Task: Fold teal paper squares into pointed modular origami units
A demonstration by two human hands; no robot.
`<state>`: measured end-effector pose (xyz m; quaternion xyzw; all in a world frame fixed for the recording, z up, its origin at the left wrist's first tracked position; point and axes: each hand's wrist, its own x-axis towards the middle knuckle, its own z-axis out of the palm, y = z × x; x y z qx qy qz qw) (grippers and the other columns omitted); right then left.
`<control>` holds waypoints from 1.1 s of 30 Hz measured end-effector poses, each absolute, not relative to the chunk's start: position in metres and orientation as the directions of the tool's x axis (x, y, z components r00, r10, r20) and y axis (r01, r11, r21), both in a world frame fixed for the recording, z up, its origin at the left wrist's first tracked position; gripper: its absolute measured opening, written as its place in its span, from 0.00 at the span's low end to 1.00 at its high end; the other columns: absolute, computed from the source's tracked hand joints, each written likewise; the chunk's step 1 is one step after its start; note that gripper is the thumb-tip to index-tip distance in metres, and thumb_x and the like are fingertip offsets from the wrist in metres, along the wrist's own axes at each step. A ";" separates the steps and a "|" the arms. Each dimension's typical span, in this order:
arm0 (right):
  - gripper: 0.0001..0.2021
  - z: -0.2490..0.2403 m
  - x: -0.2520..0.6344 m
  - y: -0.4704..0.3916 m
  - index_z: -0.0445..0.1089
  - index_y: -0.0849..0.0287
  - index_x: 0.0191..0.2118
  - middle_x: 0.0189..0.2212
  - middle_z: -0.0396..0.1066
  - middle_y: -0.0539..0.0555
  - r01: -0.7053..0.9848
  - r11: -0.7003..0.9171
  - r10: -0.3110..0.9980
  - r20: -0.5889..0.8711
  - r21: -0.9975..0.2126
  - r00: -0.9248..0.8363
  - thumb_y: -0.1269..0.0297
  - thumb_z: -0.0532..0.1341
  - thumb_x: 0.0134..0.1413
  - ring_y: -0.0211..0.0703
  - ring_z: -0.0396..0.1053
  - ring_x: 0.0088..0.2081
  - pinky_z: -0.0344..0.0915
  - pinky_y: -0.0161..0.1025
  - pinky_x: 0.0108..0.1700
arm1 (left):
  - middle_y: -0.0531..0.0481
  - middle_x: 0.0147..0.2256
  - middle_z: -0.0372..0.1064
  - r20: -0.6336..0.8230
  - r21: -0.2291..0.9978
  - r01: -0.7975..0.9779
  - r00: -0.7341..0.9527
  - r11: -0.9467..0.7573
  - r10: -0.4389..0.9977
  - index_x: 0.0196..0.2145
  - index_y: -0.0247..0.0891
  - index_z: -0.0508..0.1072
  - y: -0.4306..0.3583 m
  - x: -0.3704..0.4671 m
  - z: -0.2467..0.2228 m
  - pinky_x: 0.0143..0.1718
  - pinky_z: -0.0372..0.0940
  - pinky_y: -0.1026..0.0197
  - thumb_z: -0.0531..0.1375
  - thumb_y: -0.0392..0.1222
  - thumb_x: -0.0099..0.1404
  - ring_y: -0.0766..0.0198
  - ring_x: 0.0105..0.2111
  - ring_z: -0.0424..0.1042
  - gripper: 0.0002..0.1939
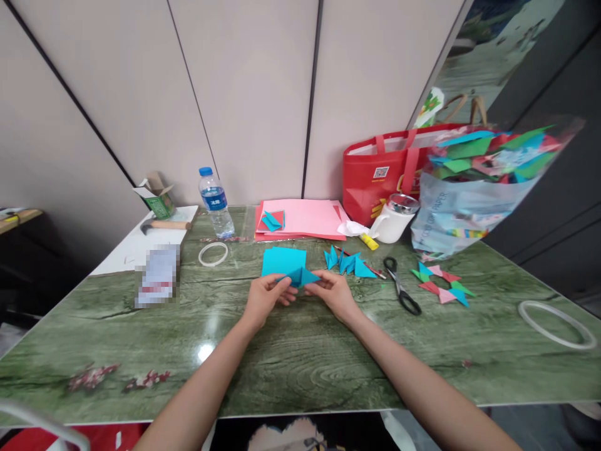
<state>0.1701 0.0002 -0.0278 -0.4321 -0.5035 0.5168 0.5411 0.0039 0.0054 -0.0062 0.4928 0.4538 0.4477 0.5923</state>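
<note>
A folded blue paper piece (299, 276) is held between my two hands above the green table (282, 369). My left hand (267, 297) pinches its left end, and my right hand (332, 293) pinches its right end. Just behind them lies a stack of flat blue paper squares (284, 258). Several folded blue pieces (350, 263) rest to the right, beside a pencil. A multicoloured paper ring (442, 285) of folded pieces lies further right, past the black scissors (402, 286).
A water bottle (216, 203), tape roll (213, 254) and hammer (166, 225) stand or lie at the left. Pink paper (305, 216) is at the back. Behind on the right are a white mug (394, 219), red bag (375, 178) and plastic bag of folded papers (469, 207).
</note>
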 end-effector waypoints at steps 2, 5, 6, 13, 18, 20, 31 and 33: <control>0.19 -0.029 0.171 0.001 0.69 0.57 0.32 0.27 0.72 0.50 -0.137 0.095 0.993 0.105 -0.986 -0.062 0.60 0.69 0.28 0.43 0.70 0.29 0.68 0.43 0.36 | 0.43 0.26 0.74 -0.081 0.986 -0.127 0.192 0.107 0.978 0.34 0.31 0.71 0.006 0.004 -0.006 0.24 0.67 0.61 0.63 0.48 0.48 0.60 0.24 0.73 0.19; 0.18 -0.028 0.170 0.001 0.70 0.57 0.33 0.31 0.72 0.51 -0.136 0.111 0.988 0.124 -0.984 -0.092 0.61 0.69 0.30 0.44 0.69 0.34 0.66 0.44 0.40 | 0.46 0.26 0.74 -0.054 0.988 -0.135 0.181 0.079 0.982 0.32 0.32 0.73 0.006 0.004 -0.007 0.29 0.68 0.58 0.64 0.46 0.47 0.60 0.26 0.73 0.17; 0.15 -0.028 0.171 0.001 0.71 0.57 0.32 0.32 0.72 0.52 -0.127 0.134 0.987 0.144 -0.983 -0.073 0.61 0.68 0.32 0.44 0.69 0.36 0.65 0.44 0.42 | 0.47 0.25 0.74 -0.048 0.991 -0.116 0.173 0.068 0.984 0.31 0.32 0.73 0.006 0.004 -0.008 0.31 0.68 0.58 0.64 0.45 0.46 0.60 0.26 0.73 0.16; 0.03 -0.024 0.174 0.002 0.73 0.56 0.25 0.35 0.70 0.54 -0.006 0.359 0.933 0.359 -0.933 -0.026 0.64 0.65 0.39 0.45 0.67 0.39 0.62 0.43 0.43 | 0.48 0.28 0.74 0.045 0.998 0.030 0.160 -0.050 0.986 0.33 0.35 0.74 0.005 0.003 -0.007 0.35 0.66 0.58 0.67 0.40 0.41 0.59 0.30 0.72 0.18; 0.05 -0.018 0.174 -0.001 0.74 0.53 0.28 0.37 0.69 0.54 0.018 0.410 0.911 0.408 -0.912 -0.062 0.65 0.66 0.39 0.46 0.66 0.41 0.61 0.43 0.44 | 0.47 0.29 0.75 0.183 0.966 0.167 0.104 -0.198 0.978 0.25 0.37 0.77 0.005 0.002 -0.002 0.45 0.61 0.56 0.65 0.40 0.44 0.55 0.40 0.69 0.08; 0.05 -0.016 0.174 -0.002 0.74 0.53 0.28 0.37 0.69 0.54 0.017 0.419 0.907 0.417 -0.908 -0.060 0.65 0.66 0.38 0.46 0.66 0.41 0.61 0.43 0.44 | 0.47 0.28 0.75 0.196 0.961 0.181 0.093 -0.210 0.976 0.25 0.38 0.77 0.004 0.002 -0.002 0.45 0.60 0.56 0.65 0.40 0.45 0.55 0.41 0.69 0.06; 0.07 -0.026 0.171 0.000 0.72 0.56 0.29 0.39 0.66 0.54 -0.086 0.275 0.961 0.277 -0.958 -0.008 0.59 0.62 0.43 0.42 0.68 0.32 0.69 0.40 0.28 | 0.49 0.25 0.74 0.113 0.986 0.118 0.060 -0.119 0.992 0.25 0.34 0.74 0.005 0.007 -0.006 0.31 0.66 0.59 0.63 0.44 0.47 0.59 0.27 0.72 0.10; 0.09 -0.027 0.169 -0.001 0.71 0.56 0.32 0.38 0.67 0.53 -0.124 0.231 0.971 0.237 -0.965 -0.036 0.58 0.62 0.43 0.38 0.69 0.25 0.69 0.39 0.24 | 0.50 0.24 0.73 0.073 0.995 0.060 0.092 -0.078 0.993 0.29 0.34 0.74 0.006 0.007 -0.008 0.28 0.66 0.60 0.62 0.44 0.49 0.61 0.24 0.72 0.12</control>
